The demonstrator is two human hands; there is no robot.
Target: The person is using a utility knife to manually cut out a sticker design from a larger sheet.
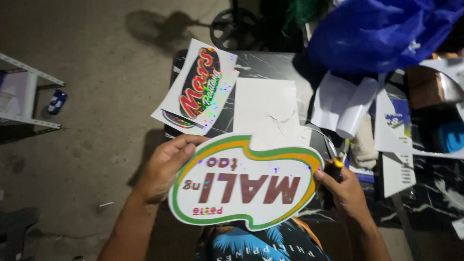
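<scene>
Possibly the cutter [334, 170] gripped in the right hand [347, 191] scratches the glossy sticker sheet [246, 181], which the left hand [162, 166] pinches at its edge.

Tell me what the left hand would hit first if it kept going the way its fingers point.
The left hand points up-right along the cut-out sign it grips. Beyond that, probably the blank white sheet on the black table, though depth is unclear.
</scene>
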